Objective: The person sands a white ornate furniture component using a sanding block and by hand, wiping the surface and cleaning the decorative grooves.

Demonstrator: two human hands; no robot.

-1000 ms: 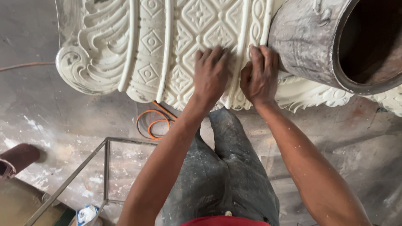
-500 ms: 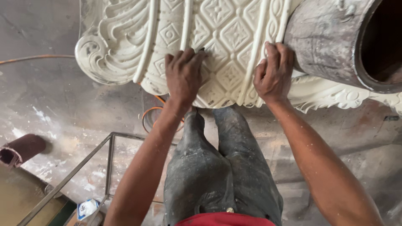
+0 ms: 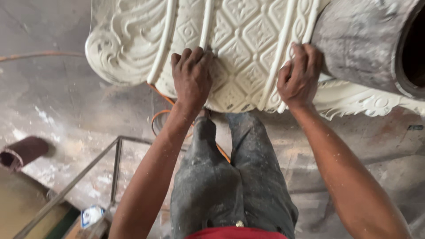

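- big white ornate casting [image 3: 248,40] fills the top of the frame, covered in a raised diamond pattern with long rounded ribs and a scroll curl at its upper left end
- left hand [image 3: 191,77] sits knuckles up near the top centre, fingers curled down and pressed onto the diamond relief right beside one rib. can't tell if there's anything tucked under the palm
- right hand [image 3: 299,77] is off to the right of it, well apart, fingers bent and hooked over a pair of ribs near the casting's lower edge
- a rough grey cylinder [image 3: 367,44] with a dark open mouth sits at the upper right, butted against the white piece
- orange cable [image 3: 157,117] loops on the floor just below the casting
- dusty grey trousers [image 3: 230,177] fill the bottom centre
- thin metal frame [image 3: 88,170] runs across the lower left, and a dark reddish tube [image 3: 24,152] lies at the left edge on the dusty concrete floor [image 3: 57,102]
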